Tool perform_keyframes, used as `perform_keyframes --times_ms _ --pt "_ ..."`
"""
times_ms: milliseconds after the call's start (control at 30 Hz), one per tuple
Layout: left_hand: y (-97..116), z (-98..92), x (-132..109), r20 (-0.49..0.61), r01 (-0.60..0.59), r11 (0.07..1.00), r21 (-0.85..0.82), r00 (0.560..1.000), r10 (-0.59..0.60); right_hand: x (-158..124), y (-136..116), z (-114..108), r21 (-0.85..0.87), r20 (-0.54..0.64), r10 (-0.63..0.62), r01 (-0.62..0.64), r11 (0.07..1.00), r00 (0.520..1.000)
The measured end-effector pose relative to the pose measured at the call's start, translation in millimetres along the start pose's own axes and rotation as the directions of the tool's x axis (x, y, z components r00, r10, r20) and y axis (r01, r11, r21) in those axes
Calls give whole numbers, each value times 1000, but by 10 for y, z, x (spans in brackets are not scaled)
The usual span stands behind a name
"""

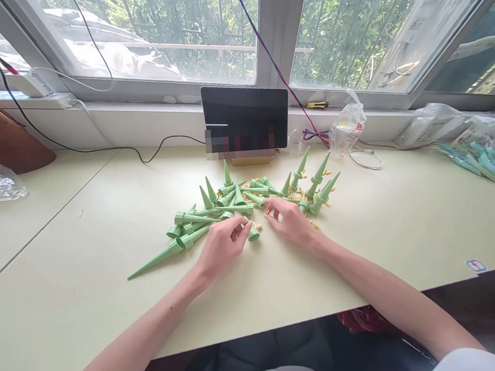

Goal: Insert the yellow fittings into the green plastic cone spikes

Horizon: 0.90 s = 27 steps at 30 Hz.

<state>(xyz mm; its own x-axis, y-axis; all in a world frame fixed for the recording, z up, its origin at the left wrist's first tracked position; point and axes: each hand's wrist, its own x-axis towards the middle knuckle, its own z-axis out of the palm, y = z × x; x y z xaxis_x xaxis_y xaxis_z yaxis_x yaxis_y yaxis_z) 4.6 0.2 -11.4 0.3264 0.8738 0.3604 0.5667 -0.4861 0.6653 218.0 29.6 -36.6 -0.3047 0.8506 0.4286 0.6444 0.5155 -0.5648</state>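
Observation:
My left hand [224, 243] is closed, thumb and fingertips pinched at a short green plastic watering spike [254, 235] whose open end faces me. A small yellow valve [258, 226] sticks out of that spike's side. To its right, my right hand [290, 221] bends its fingers in a pinch, with a bit of yellow plastic showing at the fingertips. Behind and left of my hands lies a pile of green spikes [207, 212], some pointing up, others on their sides. Several spikes with yellow valves [322, 194] stand to the right.
A dark tablet [246, 118] leans on a stand at the back of the table [113, 330]. Black cable [144, 160] runs to it from the left. Plastic bags [347, 125], a yellow cutter [317, 105] and teal items [483, 160] sit along the window side.

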Motion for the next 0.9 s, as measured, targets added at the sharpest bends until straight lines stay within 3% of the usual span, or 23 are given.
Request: perform_keyframes --times_ms 500,900 --pt "7 8 -5 36 54 998 14 998 -55 -1 -26 -5 47 -65 -73 76 996 995" --pt "-31 0 -16 5 52 999 12 999 -52 6 -44 2 69 -64 -51 55 996 997"
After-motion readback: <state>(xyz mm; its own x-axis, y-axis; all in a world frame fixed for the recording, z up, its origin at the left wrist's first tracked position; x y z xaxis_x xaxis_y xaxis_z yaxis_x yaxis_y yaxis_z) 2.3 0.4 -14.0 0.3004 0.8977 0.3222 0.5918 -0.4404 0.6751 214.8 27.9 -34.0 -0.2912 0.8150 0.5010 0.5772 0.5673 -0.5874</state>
